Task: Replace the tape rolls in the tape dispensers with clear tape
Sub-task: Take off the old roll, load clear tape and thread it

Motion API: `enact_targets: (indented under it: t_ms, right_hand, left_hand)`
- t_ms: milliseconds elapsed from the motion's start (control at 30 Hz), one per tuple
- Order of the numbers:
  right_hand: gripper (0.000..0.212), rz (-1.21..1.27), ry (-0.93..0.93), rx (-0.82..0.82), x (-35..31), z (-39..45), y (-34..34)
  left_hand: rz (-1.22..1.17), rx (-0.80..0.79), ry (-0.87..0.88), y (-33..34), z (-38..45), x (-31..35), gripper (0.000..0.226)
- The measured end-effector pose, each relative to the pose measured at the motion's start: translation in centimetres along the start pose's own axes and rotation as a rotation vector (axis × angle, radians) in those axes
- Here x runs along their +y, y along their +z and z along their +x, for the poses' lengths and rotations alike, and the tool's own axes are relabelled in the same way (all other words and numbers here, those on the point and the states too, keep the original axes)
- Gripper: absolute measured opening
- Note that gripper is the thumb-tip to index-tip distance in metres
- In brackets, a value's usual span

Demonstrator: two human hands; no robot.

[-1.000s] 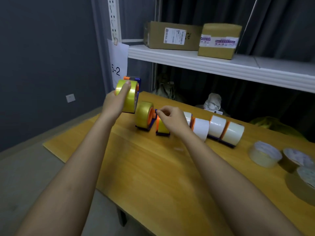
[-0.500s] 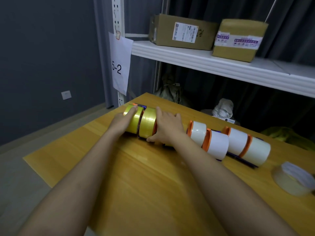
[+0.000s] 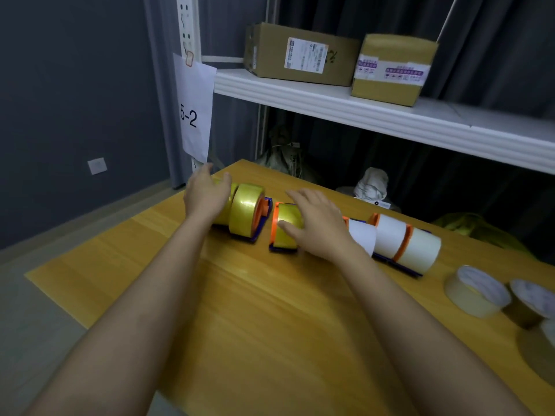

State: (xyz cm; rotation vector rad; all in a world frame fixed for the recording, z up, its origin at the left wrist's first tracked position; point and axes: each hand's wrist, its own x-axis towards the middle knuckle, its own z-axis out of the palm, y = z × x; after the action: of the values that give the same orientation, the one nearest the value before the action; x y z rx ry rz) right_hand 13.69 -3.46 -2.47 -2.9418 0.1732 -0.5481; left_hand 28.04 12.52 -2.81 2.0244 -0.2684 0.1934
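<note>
Wooden bench [image 3: 240, 310]: carries a row of tape dispensers along its far side, laid side by side, probably so each can be handled in turn.

Yellow-tape dispensers, three, at the left end of the row. The leftmost [image 3: 225, 202] is largely hidden behind the left hand. The second [image 3: 247, 212] stands just beside it on a blue base with an orange hub. The third [image 3: 285, 228] sits a little apart, across a small gap.

White-tape dispensers [image 3: 390, 238]: three visible, orange-flanged, packed close together right of the yellow ones.

Loose rolls: a pale, translucent roll [image 3: 476, 291] lies flat near the right edge, with a brown roll [image 3: 530, 304] touching or just beside it. The pale one is likely the clear replacement stock, kept within the right arm's reach.

Left hand [image 3: 205, 195]: fingers relaxed and spread over the leftmost yellow roll, grasping nothing; whether it touches the roll cannot be told.

Right hand [image 3: 315, 223]: palm down, fingers straight, thumb against the face of the third yellow roll; it rests on or steadies the dispenser rather than gripping it, probably to align it in the row.

Judgement: no dispenser yet shows clear tape.

Shelf [image 3: 375, 115]: two cardboard boxes [image 3: 300, 55]. Paper sign [image 3: 193, 112] reading 5-2 hangs from the upright.
</note>
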Motion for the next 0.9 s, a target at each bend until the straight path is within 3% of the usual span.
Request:
enact_targets:
  t_ms: [67, 233, 433, 500, 667, 800, 900]
  right_hand:
    - [0.070, -0.055, 0.027, 0.023, 2.0, -1.6, -1.2]
    - [0.113, -0.208, 0.205, -0.280, 4.5, -1.5, -1.1]
    - [0.087, -0.280, 0.166, -0.266, 4.8, -0.3, -1.2]
    - [0.088, -0.200, 0.149, -0.171, 5.2, -0.5, -2.2]
    - [0.088, 0.067, 0.043, 0.261, 6.0, -3.6, -5.2]
    - [0.085, 0.126, -0.014, 0.512, 5.9, -7.6, -6.6]
    - [0.085, 0.126, -0.017, 0.584, 6.0, -10.9, -7.1]
  left_hand:
    - [0.062, 0.026, 0.152, 0.8, -1.4, 1.9, 0.045]
    - [0.134, -0.094, 0.294, 3.8, -4.7, 5.1, 0.033]
    - [0.132, -0.198, 0.296, 5.8, -8.3, 7.4, 0.030]
    - [0.057, -0.213, 0.269, 5.7, -8.7, 8.0, 0.031]
    - [-0.153, -0.257, 0.252, 5.6, -10.7, 11.0, 0.029]
    - [-0.372, -0.442, 0.244, 5.8, -14.3, 14.0, 0.043]
    - [-0.485, -0.614, 0.273, 6.5, -17.5, 15.6, 0.044]
